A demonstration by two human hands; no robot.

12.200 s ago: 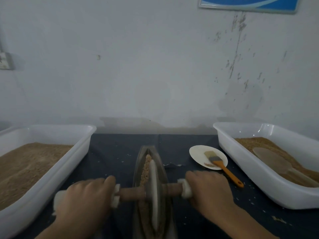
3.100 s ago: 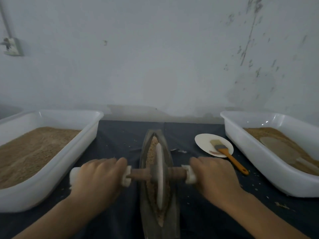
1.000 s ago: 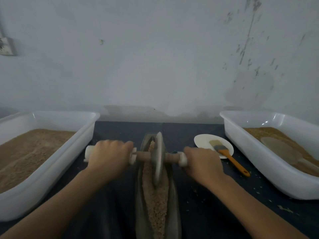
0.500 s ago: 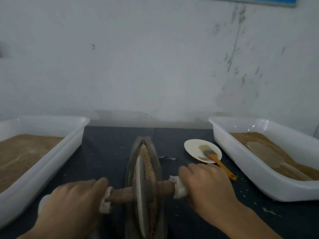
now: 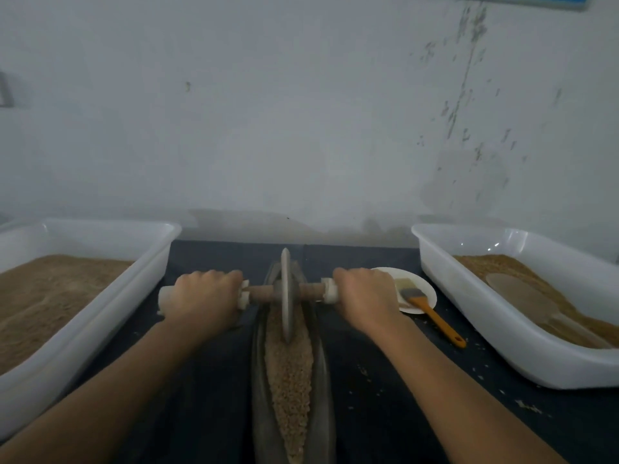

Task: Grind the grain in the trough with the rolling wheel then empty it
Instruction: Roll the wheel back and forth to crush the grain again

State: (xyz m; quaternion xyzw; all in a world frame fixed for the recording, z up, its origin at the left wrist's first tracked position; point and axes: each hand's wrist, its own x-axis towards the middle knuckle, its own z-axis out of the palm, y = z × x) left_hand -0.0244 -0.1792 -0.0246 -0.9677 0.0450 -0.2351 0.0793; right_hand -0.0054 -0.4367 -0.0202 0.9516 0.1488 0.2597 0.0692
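Gripping the rolling wheel's axle from both sides: left hand (image 5: pixel 202 301) curling its fingers round the white-wrapped left handle (image 5: pixel 164 298), right hand (image 5: pixel 366 298) curling round the right handle (image 5: pixel 330 294), knuckles up, both forearms reaching forward over the dark tablecloth (image 5: pixel 214 380).

Standing the rolling wheel (image 5: pixel 285 294) upright on its edge in the far end of the trough (image 5: pixel 259 380), with the brown wooden axle (image 5: pixel 259 294) lying level across it, rim sinking into the grain (image 5: pixel 289 373).

Lying lengthwise toward the viewer, the narrow boat-shaped metal trough, filled along its middle with coarse pale-brown grain from just under the wheel down to the near tip.

Sitting well left of the trough, a white plastic tub (image 5: pixel 144 262) holding fine brown meal (image 5: pixel 43 296). Sitting well right, a second white tub (image 5: pixel 469 296) holding brown grain with a flat pale scoop (image 5: pixel 522 296) lying on top.

Resting just beside the right hand, a small white plate (image 5: pixel 427 289), partly hidden behind the knuckles, with an orange-handled brush (image 5: pixel 425 308) lying bristles-on-plate and handle pointing off over the cloth toward the right tub.

Scattering across the cloth near the right tub, loose crumbs (image 5: pixel 529 406).
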